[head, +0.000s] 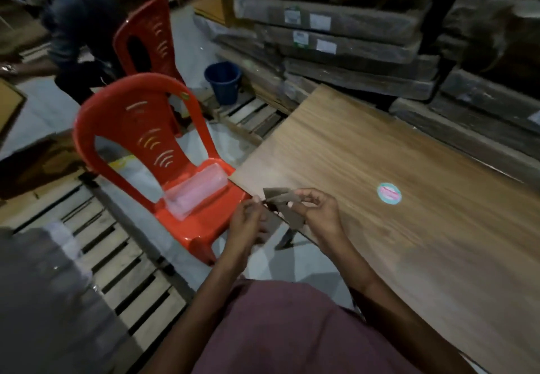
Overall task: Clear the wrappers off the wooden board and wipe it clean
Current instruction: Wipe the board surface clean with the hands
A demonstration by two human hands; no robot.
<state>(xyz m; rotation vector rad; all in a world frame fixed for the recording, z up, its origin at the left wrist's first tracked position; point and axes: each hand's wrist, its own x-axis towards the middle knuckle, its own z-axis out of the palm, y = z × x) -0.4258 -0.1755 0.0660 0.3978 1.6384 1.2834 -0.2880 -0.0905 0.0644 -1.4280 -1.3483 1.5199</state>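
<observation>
A large wooden board point(394, 198) lies flat on my right, stretching from the middle of the view to the lower right. A round teal and pink sticker point(389, 194) sits on its surface. At the board's near left corner, both hands hold a brownish-grey wrapper piece point(285, 201). My left hand point(248, 222) pinches its left end just off the board's edge. My right hand point(320, 213) grips its right part above the board. The wrapper looks folded and partly lifted.
A red plastic chair point(152, 154) stands left of the board with a clear plastic container point(195, 194) on its seat; a second red chair point(146, 38) is behind it. A blue bucket point(223, 81), stacked wrapped boards point(336, 38), pallet slats point(117, 257) and another person point(73, 29) surround me.
</observation>
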